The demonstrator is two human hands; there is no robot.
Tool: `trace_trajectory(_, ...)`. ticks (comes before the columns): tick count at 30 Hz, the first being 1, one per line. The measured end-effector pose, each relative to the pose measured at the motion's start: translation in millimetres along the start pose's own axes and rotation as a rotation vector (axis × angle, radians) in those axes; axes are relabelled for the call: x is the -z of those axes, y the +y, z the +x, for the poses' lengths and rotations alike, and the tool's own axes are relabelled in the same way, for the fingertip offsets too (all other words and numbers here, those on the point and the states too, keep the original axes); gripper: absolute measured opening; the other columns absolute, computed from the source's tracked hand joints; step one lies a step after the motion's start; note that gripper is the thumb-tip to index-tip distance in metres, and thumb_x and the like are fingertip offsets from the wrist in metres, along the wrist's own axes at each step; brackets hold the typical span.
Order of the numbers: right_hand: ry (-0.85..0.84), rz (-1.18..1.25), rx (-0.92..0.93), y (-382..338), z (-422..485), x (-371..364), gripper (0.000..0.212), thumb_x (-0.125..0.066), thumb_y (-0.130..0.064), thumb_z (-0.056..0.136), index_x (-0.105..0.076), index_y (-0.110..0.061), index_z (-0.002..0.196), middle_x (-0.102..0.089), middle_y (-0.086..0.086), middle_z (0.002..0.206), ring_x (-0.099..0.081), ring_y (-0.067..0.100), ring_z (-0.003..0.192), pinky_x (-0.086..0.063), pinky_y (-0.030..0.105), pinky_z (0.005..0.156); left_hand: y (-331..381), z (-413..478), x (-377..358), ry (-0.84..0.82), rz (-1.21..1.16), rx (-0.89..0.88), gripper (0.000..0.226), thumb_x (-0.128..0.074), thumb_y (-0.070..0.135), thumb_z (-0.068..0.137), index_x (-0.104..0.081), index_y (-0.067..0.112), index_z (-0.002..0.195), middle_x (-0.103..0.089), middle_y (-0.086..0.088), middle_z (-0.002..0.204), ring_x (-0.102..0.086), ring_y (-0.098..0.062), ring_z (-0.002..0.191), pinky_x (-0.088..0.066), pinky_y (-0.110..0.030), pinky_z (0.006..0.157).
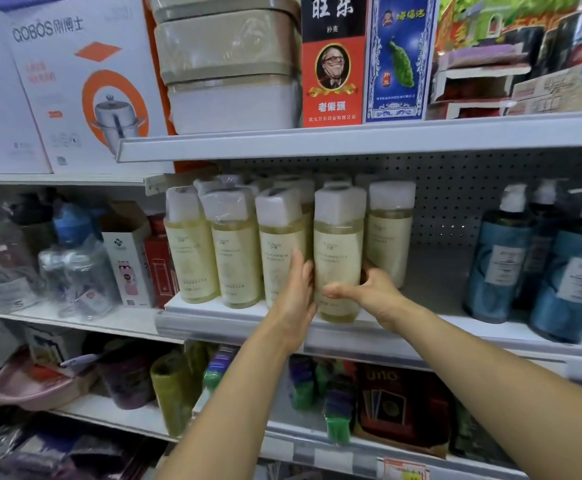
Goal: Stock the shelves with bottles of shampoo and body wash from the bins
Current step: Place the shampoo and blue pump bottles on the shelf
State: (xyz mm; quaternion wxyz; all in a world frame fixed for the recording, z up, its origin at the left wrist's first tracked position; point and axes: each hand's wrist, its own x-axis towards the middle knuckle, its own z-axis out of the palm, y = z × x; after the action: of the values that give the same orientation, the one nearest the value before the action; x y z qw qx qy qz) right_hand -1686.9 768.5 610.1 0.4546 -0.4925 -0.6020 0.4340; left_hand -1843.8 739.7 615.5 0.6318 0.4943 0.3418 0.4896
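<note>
A pale yellow bottle [338, 251] with a white cap stands upright at the front edge of the middle shelf [421, 336]. My left hand [294, 292] presses its left side and my right hand [369, 289] wraps its right side, thumb across the lower front. Several matching yellow bottles [213, 251] stand in a row to its left, wrapped in clear film, and another yellow bottle [390, 233] stands behind on the right. No bin is in view.
Blue pump bottles [532, 265] stand at the right of the same shelf, with a bare gap between them and the yellow ones. The upper shelf [352, 136] holds boxes close above the caps. Boxed goods [127, 254] sit to the left, packets on the shelf below.
</note>
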Motion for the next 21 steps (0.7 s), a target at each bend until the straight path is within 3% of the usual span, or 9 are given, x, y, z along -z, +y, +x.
trace_trajectory(4,-0.052,-0.013,-0.011,-2.8,5.8,1.1,0.098,-0.094,-0.035,0.047,-0.052,-0.024,0.135,-0.069,-0.004,0.120,-0.065,0.015,0.112,-0.052,0.039,0.100,-2.0,2.7,-0.4,0.017,-0.029,0.001,0.078,-0.018,0.073,0.095,-0.036,0.026,0.153,-0.054,0.007,0.146,-0.048,-0.009,0.135,-0.029,-0.041,0.121)
trace_trajectory(13,-0.040,-0.077,-0.036,0.0,5.7,-2.5,0.078,-0.089,-0.019,0.068,-0.052,-0.018,0.136,-0.067,-0.001,0.123,-0.062,0.016,0.116,-0.050,0.038,0.102,0.4,-3.1,-5.9,0.118,-0.086,0.018,0.077,-0.018,0.070,0.097,-0.034,0.020,0.154,-0.047,0.000,0.151,-0.043,-0.014,0.140,-0.026,-0.041,0.122)
trace_trajectory(17,0.021,-0.156,-0.036,1.1,-3.7,-4.7,0.076,-0.085,-0.015,0.073,-0.047,-0.016,0.139,-0.062,-0.002,0.129,-0.058,0.016,0.120,-0.047,0.036,0.103,-0.3,-10.2,-13.4,0.231,-0.105,0.047,0.073,-0.027,0.066,0.099,-0.040,0.017,0.151,-0.048,-0.001,0.151,-0.042,-0.014,0.140,-0.027,-0.038,0.119)
trace_trajectory(21,0.084,-0.200,-0.048,2.9,-19.0,3.9,0.060,-0.074,-0.009,0.084,-0.047,-0.011,0.137,-0.062,0.003,0.128,-0.059,0.019,0.118,-0.048,0.038,0.104,-2.5,-21.6,-25.5,0.342,-0.166,0.057,0.061,-0.040,0.052,0.102,-0.042,0.013,0.149,-0.051,-0.001,0.148,-0.043,-0.015,0.139,-0.031,-0.042,0.117)
